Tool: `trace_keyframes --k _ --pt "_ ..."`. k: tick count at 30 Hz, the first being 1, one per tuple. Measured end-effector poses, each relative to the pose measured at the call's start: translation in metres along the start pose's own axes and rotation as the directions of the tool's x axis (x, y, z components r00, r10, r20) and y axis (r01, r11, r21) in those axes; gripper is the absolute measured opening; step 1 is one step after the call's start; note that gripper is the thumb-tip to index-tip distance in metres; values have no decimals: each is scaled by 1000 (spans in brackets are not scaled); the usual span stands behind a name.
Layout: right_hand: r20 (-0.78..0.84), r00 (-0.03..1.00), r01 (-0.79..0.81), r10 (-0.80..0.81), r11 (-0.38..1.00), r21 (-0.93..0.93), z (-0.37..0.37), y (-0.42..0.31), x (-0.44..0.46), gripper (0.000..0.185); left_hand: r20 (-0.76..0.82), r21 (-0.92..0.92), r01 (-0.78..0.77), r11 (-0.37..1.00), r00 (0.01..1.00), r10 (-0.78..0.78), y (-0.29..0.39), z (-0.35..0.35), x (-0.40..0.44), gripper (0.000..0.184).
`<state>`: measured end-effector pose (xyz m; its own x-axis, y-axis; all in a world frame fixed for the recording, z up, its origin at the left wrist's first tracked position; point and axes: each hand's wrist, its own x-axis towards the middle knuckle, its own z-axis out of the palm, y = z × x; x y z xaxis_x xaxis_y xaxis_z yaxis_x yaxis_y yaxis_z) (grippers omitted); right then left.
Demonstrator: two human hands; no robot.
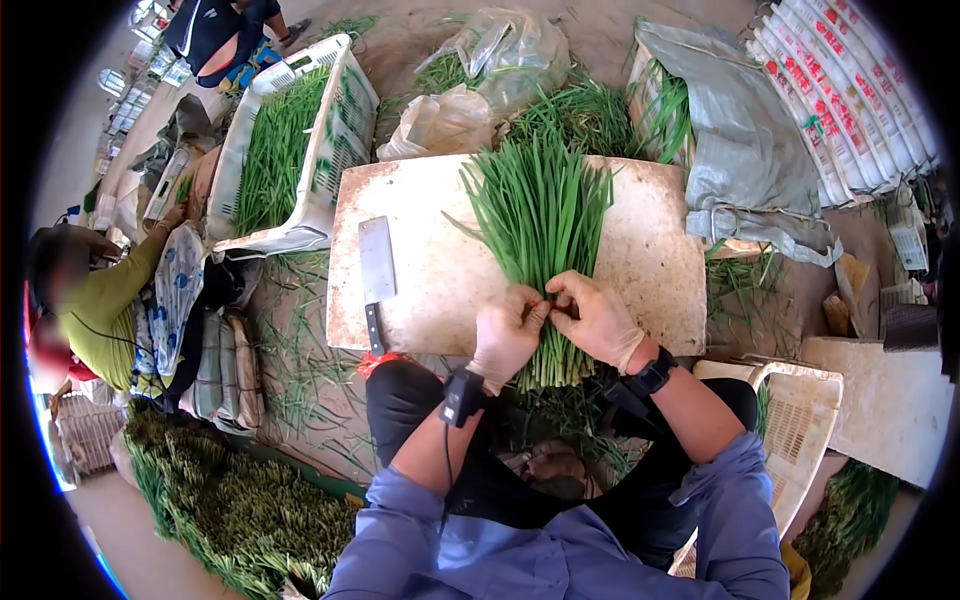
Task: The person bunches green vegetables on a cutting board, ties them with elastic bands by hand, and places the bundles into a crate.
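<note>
A thick bunch of long green leafy stalks (540,215) lies on the stained white board (650,220), with its pale cut ends over the board's near edge. My left hand (508,335), in a thin whitish glove, is on the left of the bunch near its lower part, thumb and fingers pinched together. My right hand (592,318), gloved too, meets it from the right, its fingers also pinched. What lies between the fingertips is too small to make out. A cleaver (377,265) with a black handle rests on the board's left side.
A white crate (345,130) full of green stalks stands at the upper left. A co-worker in a green top (105,315) sits at the left. Plastic bags (440,125) lie behind the board. A grey sheet (745,130) covers a crate. Stacked bunches (235,500) lie lower left.
</note>
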<state>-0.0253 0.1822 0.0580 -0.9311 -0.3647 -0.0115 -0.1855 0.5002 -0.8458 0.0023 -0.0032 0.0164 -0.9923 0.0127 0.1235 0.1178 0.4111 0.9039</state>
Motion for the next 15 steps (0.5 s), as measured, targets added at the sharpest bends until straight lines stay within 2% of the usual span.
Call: trace_keyframes --k 1,3,5,8,12,13,15 --pt "6 1000 18 -18 1000 7 0 -2 -2 25 -60 140 -149 979 986 158 8 -1 3 13" --pt "30 999 16 -19 996 83 3 -4 -7 24 -70 144 -187 972 977 199 15 1 3 11" --pt "-16 998 67 -67 997 22 3 2 -7 22 -78 173 -228 958 967 244 20 1 1 11" --pt "-88 994 69 -68 998 10 4 5 -12 19 -78 68 -196 978 976 201 23 7 -1 13" --pt "-126 990 -46 61 992 121 3 13 -18 17 12 -283 -32 959 999 37 28 3 -2 12" --pt "-132 986 -84 105 984 158 2 15 -19 16 -81 -347 -69 935 996 44 22 3 0 13" --pt "-137 972 -134 193 927 351 2 36 -20 12 -134 -587 111 802 964 -232 8 -4 4 4"
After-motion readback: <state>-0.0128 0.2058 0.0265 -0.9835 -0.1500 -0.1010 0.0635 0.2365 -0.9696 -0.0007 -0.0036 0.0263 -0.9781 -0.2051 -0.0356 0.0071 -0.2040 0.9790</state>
